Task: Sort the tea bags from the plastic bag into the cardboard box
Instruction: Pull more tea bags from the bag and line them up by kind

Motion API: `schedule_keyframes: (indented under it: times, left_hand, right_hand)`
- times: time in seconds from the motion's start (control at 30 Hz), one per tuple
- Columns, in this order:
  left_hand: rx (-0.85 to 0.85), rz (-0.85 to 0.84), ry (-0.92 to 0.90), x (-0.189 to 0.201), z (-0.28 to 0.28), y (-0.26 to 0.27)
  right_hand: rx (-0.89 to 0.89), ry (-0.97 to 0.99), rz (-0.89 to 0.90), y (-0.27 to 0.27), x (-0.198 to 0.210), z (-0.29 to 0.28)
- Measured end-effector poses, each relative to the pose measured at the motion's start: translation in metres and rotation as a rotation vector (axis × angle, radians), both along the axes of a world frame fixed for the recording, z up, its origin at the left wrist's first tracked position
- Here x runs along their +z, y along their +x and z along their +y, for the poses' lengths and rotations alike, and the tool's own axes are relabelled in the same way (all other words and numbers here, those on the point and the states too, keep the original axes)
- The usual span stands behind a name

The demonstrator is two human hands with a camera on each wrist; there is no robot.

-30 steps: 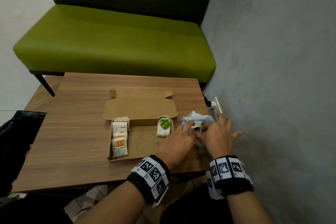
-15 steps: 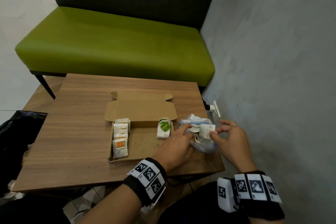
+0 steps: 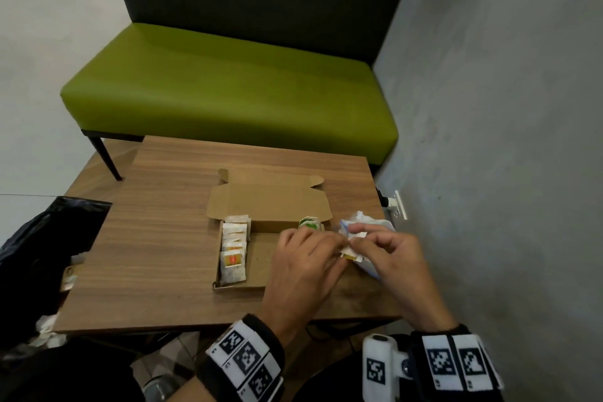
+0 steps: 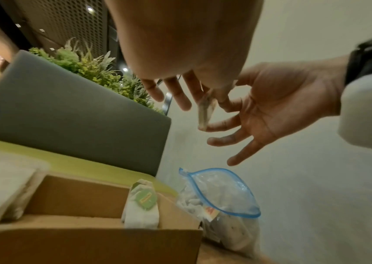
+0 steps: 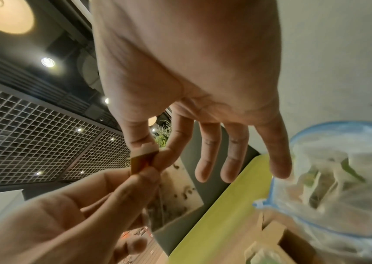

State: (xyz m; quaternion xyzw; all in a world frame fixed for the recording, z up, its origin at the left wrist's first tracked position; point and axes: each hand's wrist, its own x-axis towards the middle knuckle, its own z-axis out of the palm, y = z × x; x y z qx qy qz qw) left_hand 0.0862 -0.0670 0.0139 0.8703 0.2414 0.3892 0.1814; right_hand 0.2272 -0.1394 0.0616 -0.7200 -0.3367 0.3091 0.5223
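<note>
Above the table's right front, my left hand and right hand meet and both pinch one tea bag. In the right wrist view my right thumb and forefinger hold its orange tag, and the left hand pinches just below. The tea bag hangs between the fingers. Under the hands lies the open zip plastic bag with more tea bags inside. The open cardboard box holds a row of tea bags on its left and green-labelled tea bags on its right.
The box lid lies folded back on the wooden table. A grey wall with a socket is close on the right. A green bench stands behind the table, and a black bag sits at the left.
My right hand drew a tea bag out of the plastic bag and raised it. The left hand left the bag's mouth and took hold of the same tea bag.
</note>
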Motion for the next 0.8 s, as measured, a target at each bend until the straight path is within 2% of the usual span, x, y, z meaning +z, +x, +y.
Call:
schedule_keyframes:
  times: [0.07,0.2,0.27,0.37,0.57,0.8]
  left_hand:
    - [-0.013,-0.009,-0.161,0.003,0.003,-0.012]
    - [-0.085,-0.208,-0.966,0.011,0.012,-0.032]
    - [-0.105,-0.299,-1.145,0.01,0.017,-0.041]
    - [-0.143,-0.349,-1.237,0.006,0.023,-0.052]
    - [-0.109,-0.297,-1.252,0.0,0.027,-0.064]
    - [-0.014,-0.36,-1.269,-0.003,0.031,-0.079]
  right_hand:
    - [0.031,0.025,0.049,-0.011,-0.001,0.004]
    - [-0.013,0.088,0.1,-0.026,-0.001,0.01]
    - [-0.011,0.094,0.105,-0.032,-0.002,0.014]
    - [0.078,0.033,0.106,-0.04,-0.011,0.02]
    - [0.293,-0.037,-0.026,-0.047,-0.018,0.033]
    - [0.295,-0.118,-0.069,-0.055,-0.028,0.038]
